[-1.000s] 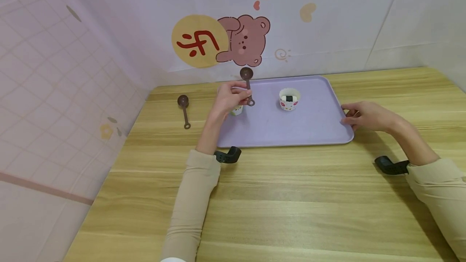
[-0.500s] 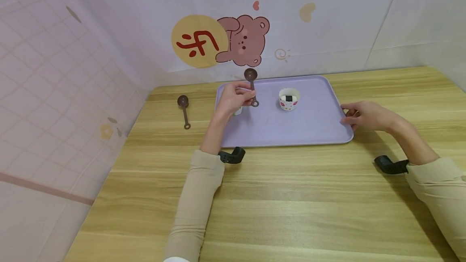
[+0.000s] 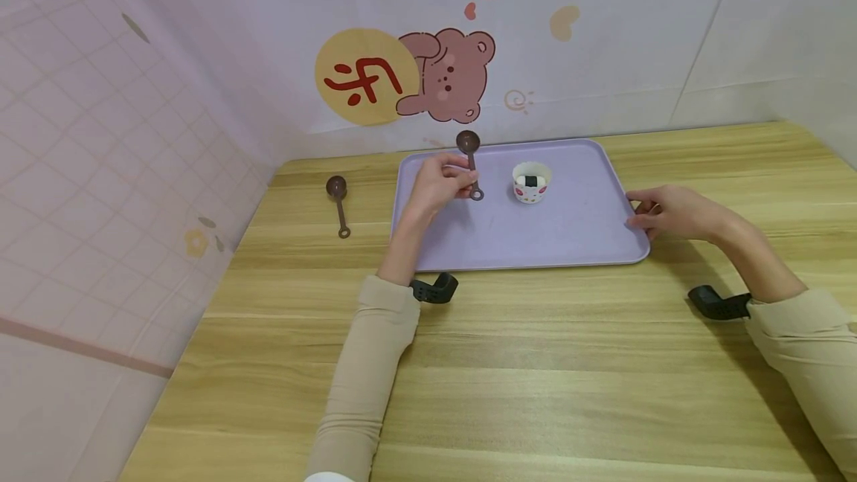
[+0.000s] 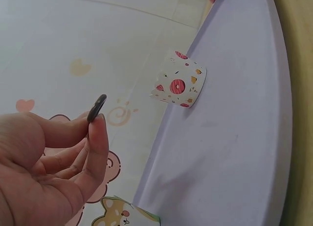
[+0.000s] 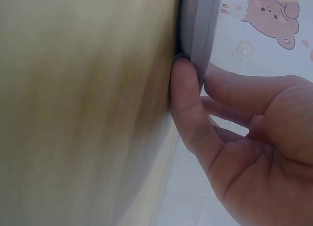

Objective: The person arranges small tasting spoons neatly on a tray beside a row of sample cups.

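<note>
From my end, what's changed is the left hand [image 3: 437, 186]: over the last second it has carried the brown spoon [image 3: 472, 158] toward three o'clock, nearer the paper cup [image 3: 529, 195], and now hides the animal cup [image 4: 128, 217] from my head view; the left wrist view shows that cup toward six o'clock. The fingers pinch the spoon's handle, bowl toward twelve, above the tray [image 3: 535, 236]; I can't tell if the bowl holds anything. I judge this mid-carry, since the spoon touches neither tray nor paper cup. The right hand [image 3: 675, 212], unmoved, grips the tray's rim at three o'clock. A second spoon [image 3: 340, 207] lies off the tray's nine o'clock side.
</note>
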{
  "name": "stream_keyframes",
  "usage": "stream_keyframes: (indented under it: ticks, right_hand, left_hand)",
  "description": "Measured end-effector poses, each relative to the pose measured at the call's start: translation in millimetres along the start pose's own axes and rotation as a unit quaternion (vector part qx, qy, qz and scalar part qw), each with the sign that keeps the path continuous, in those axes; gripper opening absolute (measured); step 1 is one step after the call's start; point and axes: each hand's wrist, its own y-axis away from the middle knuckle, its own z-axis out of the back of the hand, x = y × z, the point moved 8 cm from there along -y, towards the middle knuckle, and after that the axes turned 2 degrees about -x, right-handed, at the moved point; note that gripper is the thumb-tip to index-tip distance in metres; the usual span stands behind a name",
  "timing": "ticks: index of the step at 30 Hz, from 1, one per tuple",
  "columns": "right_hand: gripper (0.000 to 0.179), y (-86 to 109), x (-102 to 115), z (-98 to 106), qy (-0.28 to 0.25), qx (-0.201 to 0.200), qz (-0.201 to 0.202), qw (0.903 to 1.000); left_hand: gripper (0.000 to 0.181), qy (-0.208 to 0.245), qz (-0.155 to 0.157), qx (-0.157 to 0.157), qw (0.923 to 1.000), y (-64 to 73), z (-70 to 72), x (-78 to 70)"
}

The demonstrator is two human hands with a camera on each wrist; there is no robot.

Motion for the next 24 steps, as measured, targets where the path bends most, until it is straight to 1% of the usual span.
stream_keyframes:
  ticks: [7,13,19,24]
  right_hand:
    - [0.057,-0.8,-1,0,-0.003,0.001,0.002,1.0000]
    - [0.057,-0.9,-1,0,-0.003,0.003,0.000,1.0000]
    - [0.057,0.2,1,0,0.001,0.001,-0.001,1.0000]
    - [0.057,-0.7,-1,-1,-0.005,0.003,0.000,1.0000]
  left_hand:
    - [0.025,-0.013,0.002,0.003,0.9999,-2.3,-3.8,4.0]
    - [0.026,-0.028,0.001,0.004,0.9996,-0.6,-8.0,4.8]
    - [0.021,-0.026,-0.003,0.008,0.9996,-1.9,-12.1,8.4]
    - [0.020,-0.029,-0.008,0.010,0.9995,-3.1,-14.7,12.5]
